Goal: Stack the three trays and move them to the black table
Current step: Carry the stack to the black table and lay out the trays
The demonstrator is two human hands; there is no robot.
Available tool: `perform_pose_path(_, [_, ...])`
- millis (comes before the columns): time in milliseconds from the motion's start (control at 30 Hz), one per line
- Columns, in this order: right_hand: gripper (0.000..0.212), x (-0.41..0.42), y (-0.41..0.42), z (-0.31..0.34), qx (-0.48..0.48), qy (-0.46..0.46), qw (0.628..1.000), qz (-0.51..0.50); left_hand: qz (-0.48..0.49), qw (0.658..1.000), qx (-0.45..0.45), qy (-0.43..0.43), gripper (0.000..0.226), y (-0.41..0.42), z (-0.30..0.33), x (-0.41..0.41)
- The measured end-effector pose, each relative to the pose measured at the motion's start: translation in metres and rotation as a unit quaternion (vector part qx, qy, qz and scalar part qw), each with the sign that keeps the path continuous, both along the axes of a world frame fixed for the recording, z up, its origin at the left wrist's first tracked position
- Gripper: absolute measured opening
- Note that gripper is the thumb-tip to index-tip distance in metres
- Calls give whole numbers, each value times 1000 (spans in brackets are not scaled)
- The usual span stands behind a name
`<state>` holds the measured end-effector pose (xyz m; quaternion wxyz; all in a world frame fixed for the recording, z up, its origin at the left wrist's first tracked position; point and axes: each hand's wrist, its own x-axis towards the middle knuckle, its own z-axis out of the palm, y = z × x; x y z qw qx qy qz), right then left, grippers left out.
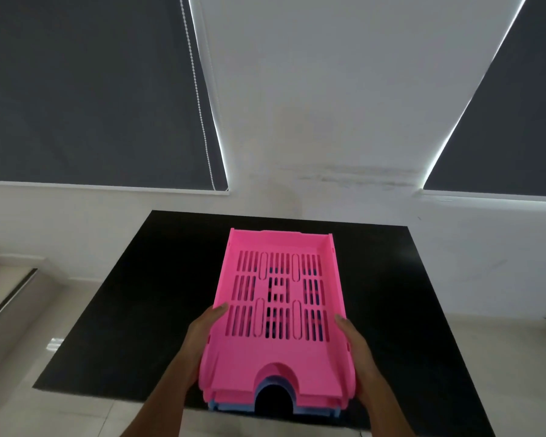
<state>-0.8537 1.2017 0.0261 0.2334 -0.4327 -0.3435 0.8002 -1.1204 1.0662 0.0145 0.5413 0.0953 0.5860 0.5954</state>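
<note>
A stack of trays is over the black table (139, 310). The top one is a pink slotted tray (249, 354), a second pink tray's front edge shows just under it, and a blue tray (234, 406) peeks out at the bottom. My left hand (202, 339) grips the stack's left side, thumb on the rim. My right hand (356, 351) grips the right side the same way. Whether the stack rests on the table or hangs just above it, I cannot tell.
The black table stands against a white wall (312, 121) with dark roller blinds (85, 89) on both sides. Pale tiled floor (29, 405) surrounds the table, and a low ledge (10, 298) runs at the left.
</note>
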Motion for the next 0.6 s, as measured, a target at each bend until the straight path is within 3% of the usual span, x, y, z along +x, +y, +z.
perform_pose_path(167, [46, -24, 31, -8, -11, 5, 1000, -11, 19, 999, -2, -34, 68, 25, -5, -21])
perform_pose_path(333, [48, -47, 51, -12, -5, -39, 999, -19, 9, 1000, -12, -26, 73, 48, -1, -44])
perform_pose_path(500, [41, -64, 71, -15, 4, -58, 998, -23, -14, 1000, -14, -2, 54, 71, -7, -66])
perform_pose_path(600, [43, -74, 76, -17, -1, -65, 997, -29, -17, 1000, -19, -2, 56, 80, -10, -79])
